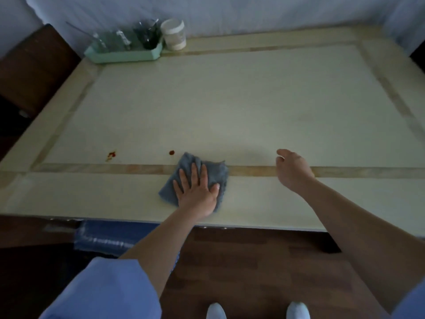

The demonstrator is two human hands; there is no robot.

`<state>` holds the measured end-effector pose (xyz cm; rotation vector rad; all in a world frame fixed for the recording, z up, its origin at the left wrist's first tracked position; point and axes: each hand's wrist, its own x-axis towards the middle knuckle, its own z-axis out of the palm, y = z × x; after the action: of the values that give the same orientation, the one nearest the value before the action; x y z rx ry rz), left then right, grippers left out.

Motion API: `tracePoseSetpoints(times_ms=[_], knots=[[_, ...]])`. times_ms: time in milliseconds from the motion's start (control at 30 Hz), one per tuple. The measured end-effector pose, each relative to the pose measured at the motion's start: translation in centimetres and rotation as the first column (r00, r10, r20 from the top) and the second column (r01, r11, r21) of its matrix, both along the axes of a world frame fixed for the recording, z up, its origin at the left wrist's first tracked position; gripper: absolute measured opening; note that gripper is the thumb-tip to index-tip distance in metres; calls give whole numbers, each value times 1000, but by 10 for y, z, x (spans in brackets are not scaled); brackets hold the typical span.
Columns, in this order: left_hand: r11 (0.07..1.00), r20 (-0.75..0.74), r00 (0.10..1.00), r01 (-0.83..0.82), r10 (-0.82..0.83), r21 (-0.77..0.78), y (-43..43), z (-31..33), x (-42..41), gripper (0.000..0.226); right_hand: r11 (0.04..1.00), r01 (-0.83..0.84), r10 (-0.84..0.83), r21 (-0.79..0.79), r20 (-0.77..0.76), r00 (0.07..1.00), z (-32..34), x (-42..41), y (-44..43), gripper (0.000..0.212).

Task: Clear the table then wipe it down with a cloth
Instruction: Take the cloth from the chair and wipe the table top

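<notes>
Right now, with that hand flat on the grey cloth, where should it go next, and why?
Probably slide the cloth forward and a little left under the left hand, onto the small red spot just past its far corner. A larger red smear lies further left. The right hand hovers empty, so the left seems to do the wiping.

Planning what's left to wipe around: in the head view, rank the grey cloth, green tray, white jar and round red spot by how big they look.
1. green tray and grey cloth: look about alike; the tray sits much farther away, so no ranking.
2. white jar
3. round red spot
</notes>
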<state>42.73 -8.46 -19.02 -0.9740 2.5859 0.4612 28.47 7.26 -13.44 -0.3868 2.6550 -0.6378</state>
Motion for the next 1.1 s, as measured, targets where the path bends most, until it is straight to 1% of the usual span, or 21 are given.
tracePoseSetpoints(times_ms=[100,200,333,433,500,600,700,800,967,1100], knots=[[988,-52,987,152,-152,10,35,0,-29,69,997,75,-74,-11,21,997,0,-4,20,43],[954,-76,952,299,-297,20,75,-2,-63,69,995,100,-100,6,9,995,2,-13,46,44],[893,-117,886,451,-448,-2,132,-5,-101,66,985,162,-163,60,13,987,3,-35,85,47],[812,-128,806,584,-579,4,172,-5,-125,64,974,214,-214,71,0,977,-1,-48,112,47],[773,-135,766,634,-628,-1,189,-4,-140,62,969,232,-232,88,-8,973,-2,-57,124,43],[745,-136,738,667,-661,1,190,-6,-147,61,966,236,-235,109,-20,972,-2,-65,124,35],[752,-174,740,659,-649,-6,165,-9,-141,61,980,176,-174,96,-26,984,-3,-65,97,34],[807,-184,789,589,-587,-50,120,-11,-123,61,994,70,-69,87,-19,997,-3,-56,51,35],[894,-167,883,411,-439,-175,5,-17,-63,73,992,-128,128,20,-12,992,-11,-20,-40,35],[927,-75,963,225,-258,-301,-96,-12,-3,68,973,-229,228,-35,-14,973,-21,13,-109,27]])
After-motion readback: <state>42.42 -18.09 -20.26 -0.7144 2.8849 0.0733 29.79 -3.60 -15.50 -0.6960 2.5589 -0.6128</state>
